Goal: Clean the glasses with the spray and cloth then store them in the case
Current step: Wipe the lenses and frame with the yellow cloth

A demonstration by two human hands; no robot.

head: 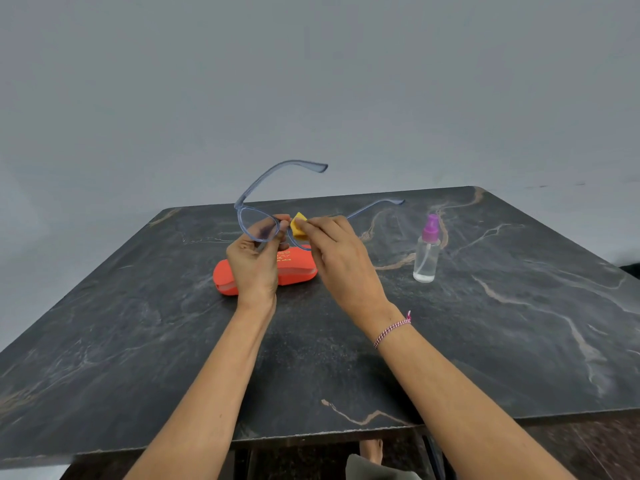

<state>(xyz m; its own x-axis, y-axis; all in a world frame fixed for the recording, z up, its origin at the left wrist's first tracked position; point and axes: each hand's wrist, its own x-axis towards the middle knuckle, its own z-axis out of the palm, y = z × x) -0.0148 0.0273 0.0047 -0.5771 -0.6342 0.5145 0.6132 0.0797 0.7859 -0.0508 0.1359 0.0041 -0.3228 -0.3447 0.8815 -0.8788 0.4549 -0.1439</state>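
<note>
The blue-grey glasses [258, 216] are held up above the table with both temples unfolded and pointing away from me. My left hand [254, 263] grips the frame at the left lens, near the bridge. My right hand [341, 256] pinches a small yellow cloth [298, 226] against the right lens, which my fingers mostly hide. Under my hands lies the closed orange case [296, 270] on the dark marble table [485, 323]. A clear spray bottle [426, 252] with a purple nozzle stands upright to the right of my right hand.
The table's front edge runs just below my forearms, and its far edge lies behind the glasses against a plain grey wall [311, 81]. A knee and some grey fabric [372, 465] show under the table's front edge.
</note>
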